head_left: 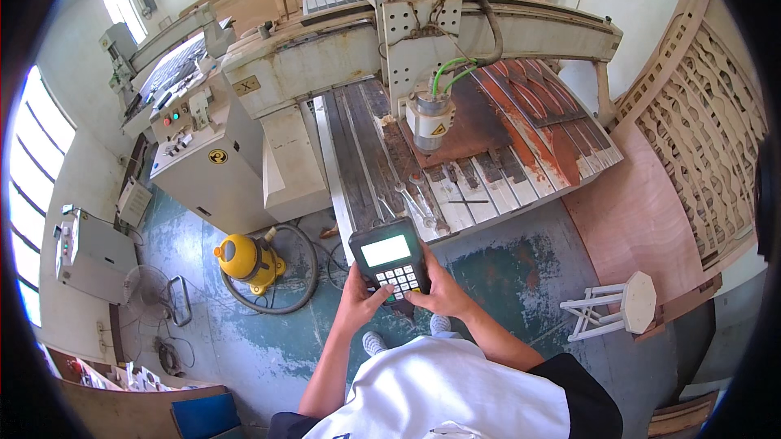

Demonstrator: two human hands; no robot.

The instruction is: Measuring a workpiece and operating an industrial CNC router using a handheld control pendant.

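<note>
Between my two hands I hold a black handheld controller [389, 231] with a bright screen and white keys. My left hand [357, 299] grips its left side, the thumb lying over the lower keys. Along the right edge, my right hand [443, 288] is closed, its thumb also at the lower keys. A cable leaves the controller's bottom end. Beyond it stands a CNC router table [455, 191], with metal wrenches [413, 201] lying on its near edge. The router's spindle [429, 123], fed by green hoses, hangs above a brown board [476, 126] on the bed.
A grey control cabinet [213, 170] stands at the left, a yellow vacuum cleaner [249, 262] with its black hose on the floor before it. To the right are a white stool [638, 302] and a large carved wooden panel [695, 130]. A fan [146, 284] and loose cables occupy the left floor.
</note>
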